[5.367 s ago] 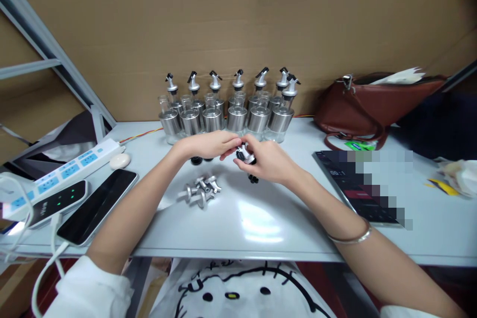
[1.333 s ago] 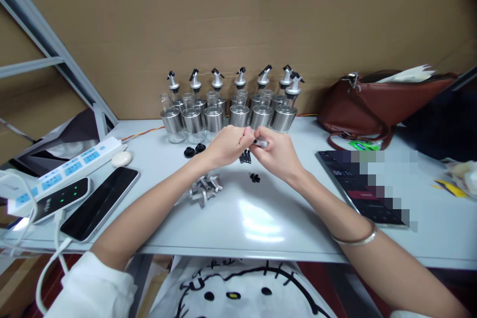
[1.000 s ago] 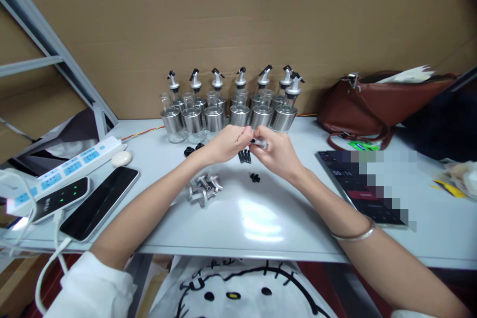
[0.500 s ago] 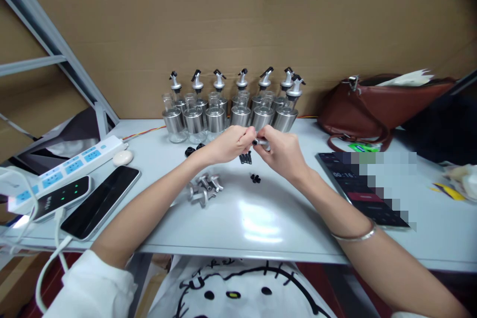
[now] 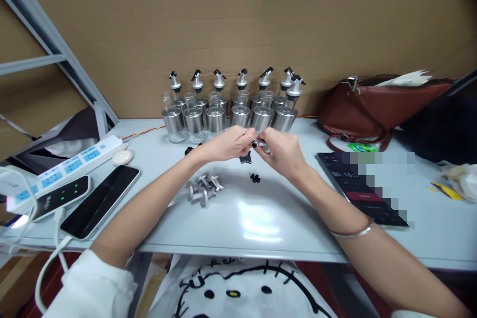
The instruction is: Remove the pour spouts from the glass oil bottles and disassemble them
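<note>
My left hand (image 5: pixel 227 143) and my right hand (image 5: pixel 283 151) meet above the table's middle, both closed in a pinch. Between their fingertips is a small silver pourer spout (image 5: pixel 260 143) with a black end; the right hand grips its silver body. The left fingers pinch at its black end, and what they hold is too small to make out. Below the hands lie short black sticks (image 5: pixel 245 159) and tiny black caps (image 5: pixel 255 178). A pile of loose silver spouts (image 5: pixel 203 188) lies near my left forearm.
Several steel-and-glass oil bottles (image 5: pixel 238 109) stand in rows at the back against cardboard. Black rubber rings (image 5: pixel 188 150) lie left of the hands. A power strip (image 5: pixel 67 166), two phones (image 5: pixel 99 202), a tablet (image 5: pixel 363 189) and a brown bag (image 5: pixel 376 104) sit on the table (image 5: pixel 257 223).
Over the last second my hands stay together at the same spot, shifting only slightly while working the spout. Five seconds ago they held a larger black-and-silver pourer head lower and closer to me.
</note>
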Available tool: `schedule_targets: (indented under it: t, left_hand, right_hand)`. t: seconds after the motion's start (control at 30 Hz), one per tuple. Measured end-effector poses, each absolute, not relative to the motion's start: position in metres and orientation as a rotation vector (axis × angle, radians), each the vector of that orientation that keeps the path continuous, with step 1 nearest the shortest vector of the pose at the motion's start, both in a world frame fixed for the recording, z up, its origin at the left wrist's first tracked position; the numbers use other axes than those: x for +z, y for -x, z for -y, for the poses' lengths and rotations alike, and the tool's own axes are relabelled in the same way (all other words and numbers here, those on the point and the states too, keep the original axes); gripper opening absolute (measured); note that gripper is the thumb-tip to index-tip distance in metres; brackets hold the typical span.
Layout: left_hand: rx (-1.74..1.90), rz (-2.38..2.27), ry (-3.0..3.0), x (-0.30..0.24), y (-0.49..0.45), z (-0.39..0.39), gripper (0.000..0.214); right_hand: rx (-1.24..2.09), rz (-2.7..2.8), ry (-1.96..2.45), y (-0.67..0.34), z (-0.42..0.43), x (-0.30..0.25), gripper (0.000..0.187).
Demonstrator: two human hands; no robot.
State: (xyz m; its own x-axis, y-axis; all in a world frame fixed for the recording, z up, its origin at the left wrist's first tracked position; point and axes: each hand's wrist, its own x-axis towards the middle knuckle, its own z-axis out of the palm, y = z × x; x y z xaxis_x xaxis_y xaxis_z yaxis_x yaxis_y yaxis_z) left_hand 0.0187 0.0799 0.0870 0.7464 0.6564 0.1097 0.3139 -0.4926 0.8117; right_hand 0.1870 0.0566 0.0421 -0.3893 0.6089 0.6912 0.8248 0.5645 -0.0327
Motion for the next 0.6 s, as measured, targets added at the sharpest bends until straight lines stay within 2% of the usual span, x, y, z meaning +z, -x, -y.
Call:
schedule_targets:
  t: [0.23, 0.37, 0.5, 0.6]
  left_hand:
    - [0.447, -0.688, -2.095, 0.0893, -0.0166, -0.0810, 0.038]
    - [0.458, -0.720, -2.114, 0.0918, -0.0179, -0.0781, 0.034]
    - [0.491, -0.734, -2.133, 0.0931, -0.0152, -0.0771, 0.032]
    - [0.506, -0.678, -2.139, 0.0933, -0.0094, -0.0806, 0.032]
  right_hand:
    - [-0.612, 2.131, 1.029, -0.1893, -0.0580, 0.0403, 0.016]
    - [-0.566, 2.083, 1.132, -0.1893, -0.0608, 0.0393, 0.016]
    - [-0.500, 1.949, 1.154, -0.1886, -0.0621, 0.0398, 0.005]
    - [-0.461, 1.889, 1.101, -0.1872, -0.0591, 0.0419, 0.014]
